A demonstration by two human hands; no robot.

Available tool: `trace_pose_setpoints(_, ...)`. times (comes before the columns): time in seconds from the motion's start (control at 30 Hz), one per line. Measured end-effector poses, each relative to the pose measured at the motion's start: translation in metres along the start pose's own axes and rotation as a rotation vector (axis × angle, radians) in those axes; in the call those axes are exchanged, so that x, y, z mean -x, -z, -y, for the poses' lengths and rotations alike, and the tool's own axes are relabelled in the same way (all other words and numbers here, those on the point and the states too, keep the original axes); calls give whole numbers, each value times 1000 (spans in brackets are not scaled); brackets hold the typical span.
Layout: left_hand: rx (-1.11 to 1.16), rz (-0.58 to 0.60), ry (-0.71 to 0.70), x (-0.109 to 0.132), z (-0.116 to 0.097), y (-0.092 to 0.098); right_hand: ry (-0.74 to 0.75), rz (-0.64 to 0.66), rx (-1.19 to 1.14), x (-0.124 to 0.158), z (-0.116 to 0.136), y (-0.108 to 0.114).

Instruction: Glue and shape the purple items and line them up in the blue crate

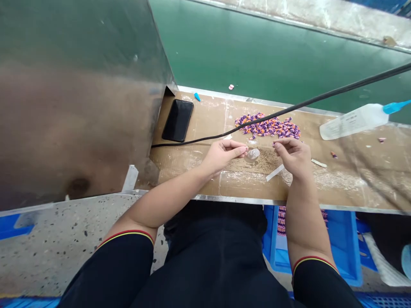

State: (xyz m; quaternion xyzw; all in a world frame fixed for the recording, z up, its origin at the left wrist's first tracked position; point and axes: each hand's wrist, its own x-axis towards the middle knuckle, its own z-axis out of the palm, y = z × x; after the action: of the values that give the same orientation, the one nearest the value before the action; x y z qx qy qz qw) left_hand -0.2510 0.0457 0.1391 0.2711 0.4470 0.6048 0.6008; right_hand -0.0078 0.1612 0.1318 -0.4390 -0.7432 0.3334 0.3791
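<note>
Just left of a small clear container point(253, 154), my left hand point(223, 157) is closed in a pinch. Whatever lies between its fingertips is too small to make out. My right hand point(294, 157) also pinches, to the right of the container, with a tiny pinkish piece point(274, 145) showing at the fingertips. Beyond both hands lies a loose pile of small purple, orange and pink pieces point(269, 127) on the cardboard-covered bench point(205, 117). A white strip point(275, 172) rests by my right wrist.
A black cable point(321, 95) crosses above the bench. A phone point(177, 120) lies at left beside a metal cabinet point(80, 107). At right is a white bottle with a blue tip point(355, 122). Behind runs a green belt point(257, 51). Below the bench edge stands a blue crate point(345, 248).
</note>
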Motion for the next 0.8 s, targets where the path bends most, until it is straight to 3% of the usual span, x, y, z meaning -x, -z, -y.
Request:
trace_pose_setpoints(0.2, 157, -21, 132, -3, 13, 3, 200, 254, 290, 14, 41, 2)
trace_pose_setpoints(0.4, 173, -30, 150, -6, 11, 4, 286, 417, 495, -3, 44, 1)
trace_pose_setpoints(0.63, 268, -1, 178, -3, 6, 3, 316, 430, 597, 1, 44, -3)
trace_pose_setpoints(0.8, 304, 13, 179, -2, 9, 2, 290, 346, 615, 7, 49, -6)
